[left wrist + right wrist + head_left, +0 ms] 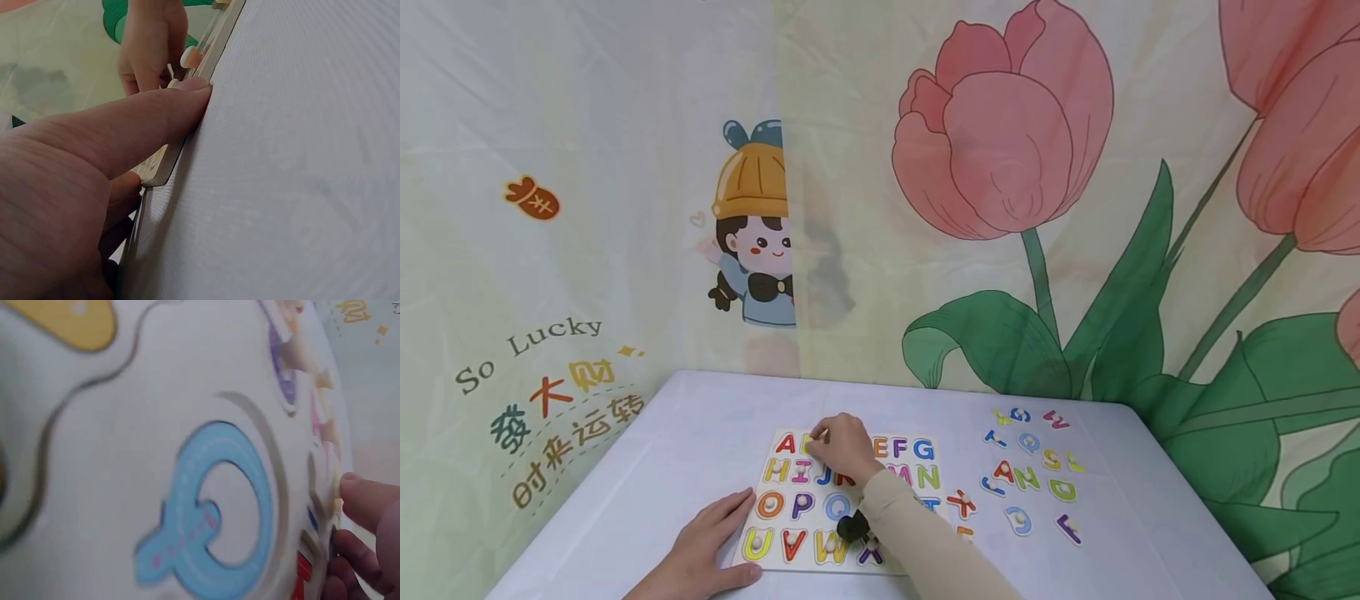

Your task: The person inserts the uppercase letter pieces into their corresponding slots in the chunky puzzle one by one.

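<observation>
A white wooden alphabet puzzle board lies on the table, with coloured letters in rows, some bearing knobs. My right hand is over the top row, just right of the red A, thumb and finger pinching a small yellow letter piece whose shape is mostly covered. In the right wrist view, the thumb and fingers meet at the far edge, and a light-blue Q without a knob shows close up. My left hand rests against the board's lower left corner, its straight thumb pressing the edge.
Loose letter pieces lie right of the board, among them a blue Q, a red A, a green N and a purple F. A white cloth covers the table. A printed curtain hangs behind.
</observation>
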Demonstrator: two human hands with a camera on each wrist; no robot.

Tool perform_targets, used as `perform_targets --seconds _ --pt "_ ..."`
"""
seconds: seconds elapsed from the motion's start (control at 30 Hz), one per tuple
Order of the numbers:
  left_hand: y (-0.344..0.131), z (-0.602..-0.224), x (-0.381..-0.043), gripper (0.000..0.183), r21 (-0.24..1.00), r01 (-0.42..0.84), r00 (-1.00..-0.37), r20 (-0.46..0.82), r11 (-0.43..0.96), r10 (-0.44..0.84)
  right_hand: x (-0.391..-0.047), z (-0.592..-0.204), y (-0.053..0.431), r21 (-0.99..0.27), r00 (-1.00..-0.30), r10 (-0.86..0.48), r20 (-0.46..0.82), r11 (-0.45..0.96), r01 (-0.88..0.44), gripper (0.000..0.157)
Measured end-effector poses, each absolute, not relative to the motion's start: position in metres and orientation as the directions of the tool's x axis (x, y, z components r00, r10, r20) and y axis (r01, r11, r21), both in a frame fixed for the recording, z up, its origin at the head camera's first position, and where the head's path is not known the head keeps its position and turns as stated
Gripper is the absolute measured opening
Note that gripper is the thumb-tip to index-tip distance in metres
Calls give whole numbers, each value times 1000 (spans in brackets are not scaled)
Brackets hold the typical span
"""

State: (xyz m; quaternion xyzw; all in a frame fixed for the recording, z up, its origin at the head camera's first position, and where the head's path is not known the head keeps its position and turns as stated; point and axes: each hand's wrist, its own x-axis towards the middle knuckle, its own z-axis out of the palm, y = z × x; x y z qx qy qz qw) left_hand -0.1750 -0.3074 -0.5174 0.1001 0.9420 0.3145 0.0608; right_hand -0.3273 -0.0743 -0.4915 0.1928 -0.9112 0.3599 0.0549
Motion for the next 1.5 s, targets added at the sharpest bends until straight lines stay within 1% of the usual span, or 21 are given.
perform_targets --seconds 0.13,0.23,0.4,0.53,0.67,0.77,0.83,0.93,1.1,1.17,1.27,1.5 --pt "-306 -518 -175 108 609 139 -975 -55 781 216 -330 -485 -49 -655 -890 -414 193 621 -431 21" --pt "-304 -517 -176 108 613 133 -975 -58 779 213 -332 -475 -18 -629 -865 -468 180 622 -466 23" --pt "-304 -515 -175 109 608 112 -978 -70 786 194 -337 -460 52 -574 -836 -516 187 633 -519 22" --pt "-305 -514 -174 110 609 113 -978 -72 785 196 -346 -455 115 -529 -819 -535 210 642 -555 24" --pt "-307 -514 -173 108 602 146 -975 -48 785 218 -356 -455 168 -478 -839 -501 210 696 -536 25" --pt "-308 -515 -173 107 592 166 -972 -36 789 231 -360 -458 198 -468 -875 -454 170 744 -477 24" --pt "-308 -516 -173 108 598 157 -973 -42 786 226 -361 -461 213 -475 -891 -429 148 760 -444 23" --pt "-307 -517 -174 108 605 143 -975 -51 783 218 -362 -465 231 -500 -904 -407 129 761 -414 23" --pt "-306 -516 -174 107 603 152 -973 -46 783 224 -366 -474 248 -500 -885 -439 156 737 -454 20" --pt "-306 -516 -174 107 601 152 -973 -48 785 225 -368 -477 251 -495 -877 -452 161 732 -468 18" --pt "-306 -517 -174 108 605 137 -975 -57 785 214 -370 -481 253 -502 -885 -439 154 737 -453 15" --pt "-305 -517 -174 108 599 145 -975 -51 787 218 -371 -483 252 -480 -902 -405 152 767 -425 14"
